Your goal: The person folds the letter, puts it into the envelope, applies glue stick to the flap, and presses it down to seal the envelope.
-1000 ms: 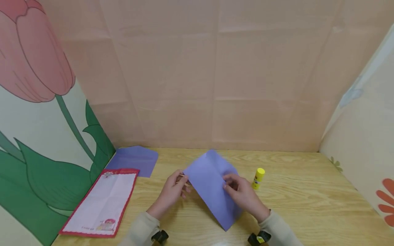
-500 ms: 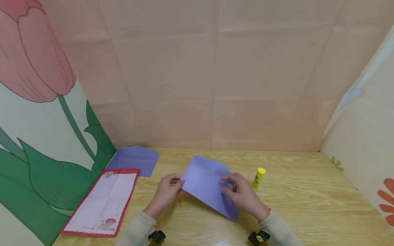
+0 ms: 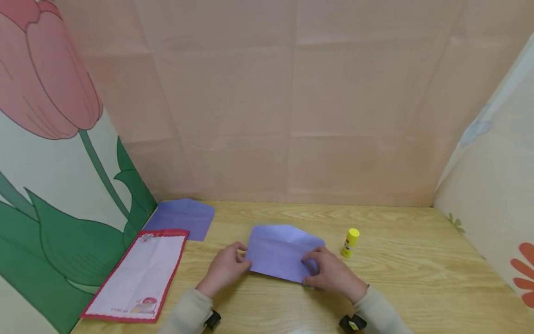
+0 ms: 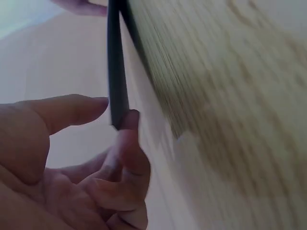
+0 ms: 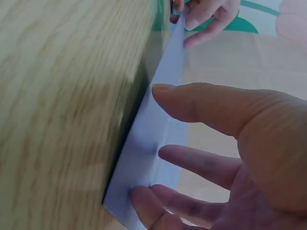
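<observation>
Dark straps [image 3: 352,323] circled the wrists below pale sleeves [image 3: 187,313]. Beyond them, the left hand [image 3: 225,269] pinched the left end of a purple paper [image 3: 273,255] shaped like an envelope; the left wrist view showed what the head view hid, digits on either side of its thin, dark edge. The right hand [image 3: 331,273] covered the paper's right corner from above. In the right wrist view its fingers stood spread, several tips touching the face and the thumb at the lower edge; a dark strip of shadow there put the paper tilted over the wooden table [image 3: 396,278], between the two hands.

Left of the left hand lay a red-bordered white sheet [image 3: 137,278], creased, its small pink print too tiny to read. Just right of the paper's far corner, a yellow glue stick [image 3: 350,242] stood upright, its dark lettering illegible. Farther back, a second purple piece [image 3: 183,215] was partly hidden by the sheet. A plain beige backdrop [image 3: 288,102] closed the rear, with a painted tulip [image 3: 58,79] on the left panel.
</observation>
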`<state>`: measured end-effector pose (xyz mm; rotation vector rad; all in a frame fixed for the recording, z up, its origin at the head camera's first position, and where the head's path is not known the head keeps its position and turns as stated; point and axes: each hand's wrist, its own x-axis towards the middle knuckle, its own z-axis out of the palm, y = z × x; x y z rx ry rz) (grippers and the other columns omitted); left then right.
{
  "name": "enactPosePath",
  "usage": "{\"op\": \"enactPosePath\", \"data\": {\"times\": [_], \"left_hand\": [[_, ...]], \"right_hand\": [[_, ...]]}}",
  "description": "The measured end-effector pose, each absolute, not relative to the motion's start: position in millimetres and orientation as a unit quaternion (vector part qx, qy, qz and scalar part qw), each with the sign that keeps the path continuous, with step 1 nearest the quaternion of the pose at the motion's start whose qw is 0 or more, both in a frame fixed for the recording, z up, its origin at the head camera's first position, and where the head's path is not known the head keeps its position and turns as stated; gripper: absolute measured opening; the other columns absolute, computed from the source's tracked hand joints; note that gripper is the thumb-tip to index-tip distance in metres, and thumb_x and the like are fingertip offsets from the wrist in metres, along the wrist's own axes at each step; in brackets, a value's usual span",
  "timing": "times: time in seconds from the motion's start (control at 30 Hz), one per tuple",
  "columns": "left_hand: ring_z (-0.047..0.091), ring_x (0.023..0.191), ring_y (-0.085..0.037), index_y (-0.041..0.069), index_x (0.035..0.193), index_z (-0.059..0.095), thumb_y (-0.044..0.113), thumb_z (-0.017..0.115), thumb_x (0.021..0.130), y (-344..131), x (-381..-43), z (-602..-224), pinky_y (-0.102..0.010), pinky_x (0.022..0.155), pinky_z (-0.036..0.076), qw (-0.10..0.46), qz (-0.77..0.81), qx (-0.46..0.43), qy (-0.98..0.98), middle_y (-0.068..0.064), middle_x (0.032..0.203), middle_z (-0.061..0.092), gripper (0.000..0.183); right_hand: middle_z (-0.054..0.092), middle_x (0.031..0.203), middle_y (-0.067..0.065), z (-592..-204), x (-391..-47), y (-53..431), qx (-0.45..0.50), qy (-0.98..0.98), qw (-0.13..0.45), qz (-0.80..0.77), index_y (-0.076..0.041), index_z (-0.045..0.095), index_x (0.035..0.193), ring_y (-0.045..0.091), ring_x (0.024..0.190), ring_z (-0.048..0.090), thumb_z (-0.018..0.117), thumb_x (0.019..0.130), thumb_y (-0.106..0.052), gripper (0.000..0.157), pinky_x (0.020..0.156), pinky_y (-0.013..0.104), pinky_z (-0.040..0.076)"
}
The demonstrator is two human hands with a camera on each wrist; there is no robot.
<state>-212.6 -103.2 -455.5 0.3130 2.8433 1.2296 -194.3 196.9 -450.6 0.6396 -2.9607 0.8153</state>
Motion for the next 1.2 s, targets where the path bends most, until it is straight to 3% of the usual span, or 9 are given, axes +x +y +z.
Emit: {"op": "enactPosePath", "data": {"times": [0.13,0.37,0.63,0.87,1.07,1.2], "left_hand": [[0.064,0.078,-0.018,0.0,0.115,0.067,0.022,0.074,0.083,-100.4,-209.3,-455.0,-0.041,0.07,0.052,0.022,0.336,0.116,0.934,-0.004,0.086,0.07,0.039],[0.052,0.075,-0.015,-0.004,0.115,0.07,0.018,0.071,0.082,-95.7,-204.1,-455.4,-0.036,0.071,0.049,0.043,0.285,0.173,0.942,-0.001,0.079,0.059,0.04],[0.06,0.089,-0.024,-0.005,0.11,0.072,0.02,0.073,0.083,-88.2,-193.8,-446.8,-0.039,0.082,0.053,0.021,0.24,0.242,0.94,-0.009,0.103,0.058,0.037],[0.055,0.083,-0.017,-0.002,0.104,0.072,0.02,0.074,0.083,-84.9,-190.5,-446.4,-0.033,0.075,0.051,0.003,0.205,0.281,0.938,-0.001,0.093,0.055,0.03],[0.051,0.082,-0.015,0.005,0.122,0.069,0.02,0.073,0.084,-83.4,-188.1,-445.3,-0.03,0.072,0.047,0.006,0.183,0.287,0.94,-0.001,0.095,0.053,0.04],[0.046,0.085,-0.016,0.007,0.122,0.07,0.02,0.072,0.085,-81.5,-186.6,-446.4,-0.029,0.073,0.044,0.015,0.183,0.282,0.942,-0.001,0.097,0.05,0.04]], "right_hand": [[0.059,0.112,0.011,-450.5,-194.9,197.3,0.195,-0.946,-0.013,0.257,-0.007,0.073,0.108,0.023,0.096,0.059,0.09,0.069,-0.029,0.048,0.083,0.042,0.05],[0.061,0.12,0.019,-447.3,-195.6,197.8,0.182,-0.95,-0.018,0.252,-0.007,0.073,0.105,0.038,0.107,0.061,0.087,0.073,-0.025,0.039,0.095,0.058,0.047],[0.058,0.129,0.027,-447.8,-196.3,200.5,0.167,-0.957,-0.015,0.237,-0.006,0.074,0.108,0.045,0.11,0.059,0.085,0.075,-0.024,0.039,0.095,0.06,0.045],[0.05,0.137,0.03,-448.8,-196.4,200.6,0.139,-0.965,-0.019,0.219,-0.008,0.074,0.114,0.05,0.114,0.054,0.083,0.077,-0.023,0.04,0.092,0.062,0.048],[0.051,0.136,0.031,-447.9,-198.2,200.4,0.142,-0.967,-0.024,0.209,-0.009,0.073,0.116,0.049,0.113,0.054,0.082,0.078,-0.023,0.041,0.089,0.06,0.049],[0.05,0.136,0.031,-448.5,-198.4,200.8,0.14,-0.968,-0.025,0.207,-0.009,0.072,0.118,0.047,0.113,0.052,0.082,0.078,-0.023,0.043,0.089,0.058,0.049]]}}
